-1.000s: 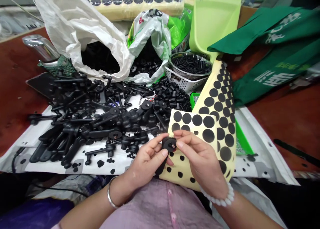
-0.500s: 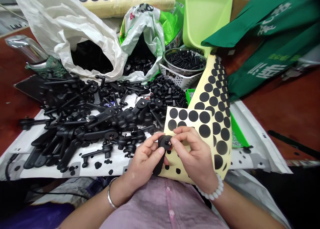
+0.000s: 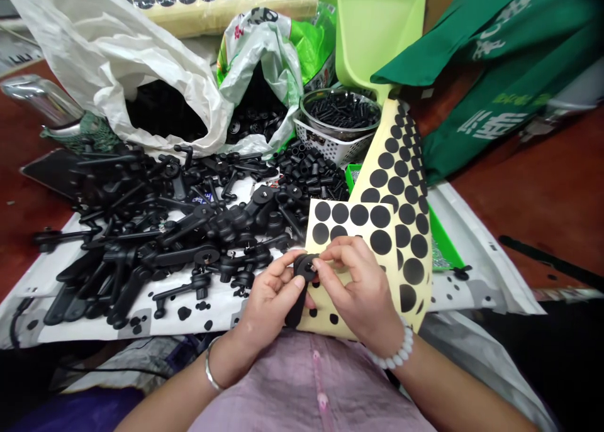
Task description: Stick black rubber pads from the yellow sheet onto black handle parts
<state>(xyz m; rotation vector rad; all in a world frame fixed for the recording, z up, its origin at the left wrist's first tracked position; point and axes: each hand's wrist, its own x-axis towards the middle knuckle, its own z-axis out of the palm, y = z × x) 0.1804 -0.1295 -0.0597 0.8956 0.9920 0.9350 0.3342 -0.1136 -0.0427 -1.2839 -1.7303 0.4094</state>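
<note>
Between my hands is a black plastic bracket arm (image 3: 296, 306) with a round disc-shaped head and a small metal screw at its centre. My left hand (image 3: 271, 297) grips it, thumb in front and fingers behind the head. My right hand (image 3: 361, 290) is closed in a pinch at the screw on the right side of the head; its fingertips touch there. Beneath both hands lies a pale yellow sheet of round black stickers (image 3: 324, 305), partly covered by them. A similar larger sticker sheet (image 3: 365, 160) stretches behind it to the right.
Many black bracket parts (image 3: 184, 231) are heaped on the left. Behind stand a white sack (image 3: 207, 105), a green-and-white bag (image 3: 278, 61), a bowl of black screw-like pieces (image 3: 342, 111) and a light green dustpan (image 3: 382, 29). A green tray (image 3: 446, 240) sits at the right.
The whole view has shifted slightly, so the table things appear a little further left. Both hands keep their hold on the bracket arm, with the right fingertips still at the screw.
</note>
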